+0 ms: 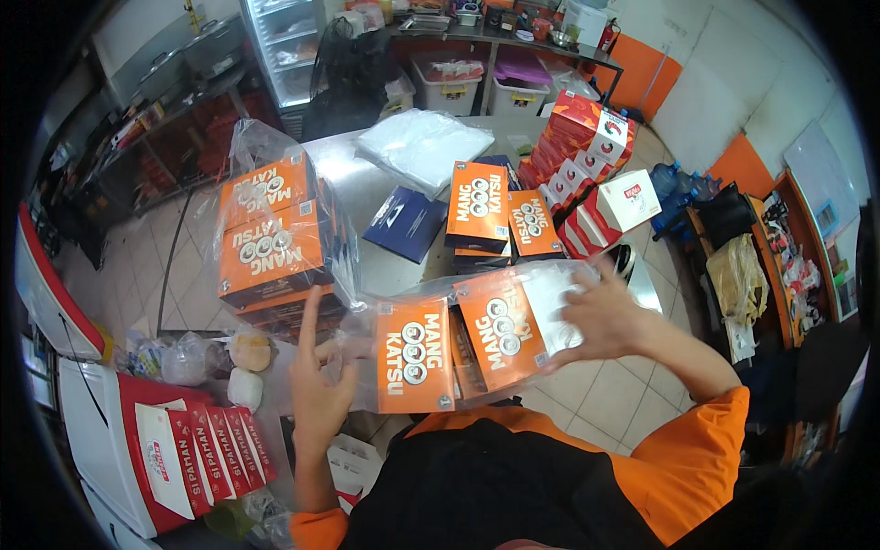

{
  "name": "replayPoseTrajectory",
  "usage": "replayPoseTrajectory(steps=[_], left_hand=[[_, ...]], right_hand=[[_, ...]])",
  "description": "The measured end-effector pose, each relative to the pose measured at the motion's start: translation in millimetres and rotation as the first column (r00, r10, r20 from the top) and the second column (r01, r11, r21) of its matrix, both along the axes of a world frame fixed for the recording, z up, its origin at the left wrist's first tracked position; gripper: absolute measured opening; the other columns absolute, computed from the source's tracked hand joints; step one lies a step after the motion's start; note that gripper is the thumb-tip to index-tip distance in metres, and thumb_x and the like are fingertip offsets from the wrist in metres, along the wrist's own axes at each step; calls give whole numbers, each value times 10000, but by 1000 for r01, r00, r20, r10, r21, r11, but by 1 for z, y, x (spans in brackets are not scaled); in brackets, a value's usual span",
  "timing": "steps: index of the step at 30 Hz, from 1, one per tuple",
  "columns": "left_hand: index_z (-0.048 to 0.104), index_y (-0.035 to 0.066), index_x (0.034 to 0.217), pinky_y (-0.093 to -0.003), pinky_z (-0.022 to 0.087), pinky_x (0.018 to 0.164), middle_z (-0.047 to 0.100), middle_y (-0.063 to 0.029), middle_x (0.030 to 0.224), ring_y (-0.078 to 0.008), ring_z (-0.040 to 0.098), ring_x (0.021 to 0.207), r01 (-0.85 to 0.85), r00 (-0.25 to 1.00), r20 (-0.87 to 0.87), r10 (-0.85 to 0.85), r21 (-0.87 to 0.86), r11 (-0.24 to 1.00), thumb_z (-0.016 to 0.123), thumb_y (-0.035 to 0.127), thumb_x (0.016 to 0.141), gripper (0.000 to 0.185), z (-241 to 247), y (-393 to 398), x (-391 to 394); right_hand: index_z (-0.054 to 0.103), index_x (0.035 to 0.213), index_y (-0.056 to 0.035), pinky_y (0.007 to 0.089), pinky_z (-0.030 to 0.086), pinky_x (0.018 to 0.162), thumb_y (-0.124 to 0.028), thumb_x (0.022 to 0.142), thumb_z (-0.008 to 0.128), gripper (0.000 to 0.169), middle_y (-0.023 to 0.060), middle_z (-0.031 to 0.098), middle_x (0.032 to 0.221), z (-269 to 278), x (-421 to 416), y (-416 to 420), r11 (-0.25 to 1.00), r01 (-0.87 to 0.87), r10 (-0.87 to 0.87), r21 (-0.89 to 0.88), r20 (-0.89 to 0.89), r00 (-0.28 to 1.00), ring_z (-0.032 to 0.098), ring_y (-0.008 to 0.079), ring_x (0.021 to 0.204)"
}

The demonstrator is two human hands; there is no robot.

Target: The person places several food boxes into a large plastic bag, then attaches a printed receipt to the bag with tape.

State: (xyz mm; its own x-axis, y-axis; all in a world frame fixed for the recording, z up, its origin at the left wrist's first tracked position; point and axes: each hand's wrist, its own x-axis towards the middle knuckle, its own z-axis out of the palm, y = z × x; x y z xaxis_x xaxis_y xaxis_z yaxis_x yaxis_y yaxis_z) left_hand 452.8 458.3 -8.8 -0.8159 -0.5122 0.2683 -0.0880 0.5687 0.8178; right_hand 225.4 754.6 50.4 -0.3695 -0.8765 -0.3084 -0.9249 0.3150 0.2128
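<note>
Stacks of orange printed cardboard boxes (414, 357) stand inside a clear plastic bag (560, 313) at the table edge in front of me. My left hand (323, 375) is at the bag's left side, index finger raised and thumb apart; whether it pinches the film is unclear. My right hand (598, 313) spreads its blurred fingers over the bag's right end, beside the tilted right-hand orange box (505, 330). Farther left, a second clear bag holds stacked orange boxes (275, 254).
The steel table (405, 278) also bears a pile of clear plastic bags (426, 148), a dark blue box (404, 223), more orange boxes (478, 203) and red box stacks (584, 137). Red-and-white boxes (165, 460) lie on a chest freezer (103, 426) at lower left.
</note>
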Motion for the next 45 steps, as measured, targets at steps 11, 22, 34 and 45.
replayPoseTrajectory(steps=[11, 22, 34, 45], left_hand=[[286, 156, 1426, -328, 574, 796, 382, -241, 1325, -293, 523, 1135, -52, 812, -584, 17, -42, 998, 343, -236, 558, 954, 45, 50, -17], [243, 65, 1508, -210, 483, 782, 541, -157, 1263, -175, 613, 994, -271, 962, 26, 272, 223, 936, 332, -191, 623, 925, 67, 41, 24], [-8, 26, 1535, -239, 505, 628, 402, -194, 1435, -225, 666, 998, -149, 984, 67, 163, -172, 974, 631, -44, 684, 1067, 50, 37, -8], [127, 0, 1520, -414, 463, 958, 445, -204, 1404, -356, 520, 1240, -46, 998, -61, 28, -321, 946, 675, 49, 705, 983, 5, 37, -3]], right_hand=[[302, 1490, -5, 471, 392, 1036, -547, 740, 769, 1036, 127, 368, 1518, -14, -142, -59, 428, 783, 285, -452, 889, 357, 409, 290, 1356], [376, 1474, -143, 409, 458, 950, -263, 670, 857, 944, 183, 517, 1382, -165, -159, -125, 410, 753, 57, -514, 839, 542, 625, 278, 1066], [-8, 1514, -88, 374, 483, 987, -133, 756, 788, 1101, 206, 398, 1362, 27, -43, -137, 60, 868, 678, -493, 658, 327, 533, 274, 1198], [283, 1329, 82, 448, 452, 998, -477, 881, 660, 810, 335, 468, 1290, -52, 28, -95, 949, 243, 6, -204, 778, 629, 504, 427, 1233]])
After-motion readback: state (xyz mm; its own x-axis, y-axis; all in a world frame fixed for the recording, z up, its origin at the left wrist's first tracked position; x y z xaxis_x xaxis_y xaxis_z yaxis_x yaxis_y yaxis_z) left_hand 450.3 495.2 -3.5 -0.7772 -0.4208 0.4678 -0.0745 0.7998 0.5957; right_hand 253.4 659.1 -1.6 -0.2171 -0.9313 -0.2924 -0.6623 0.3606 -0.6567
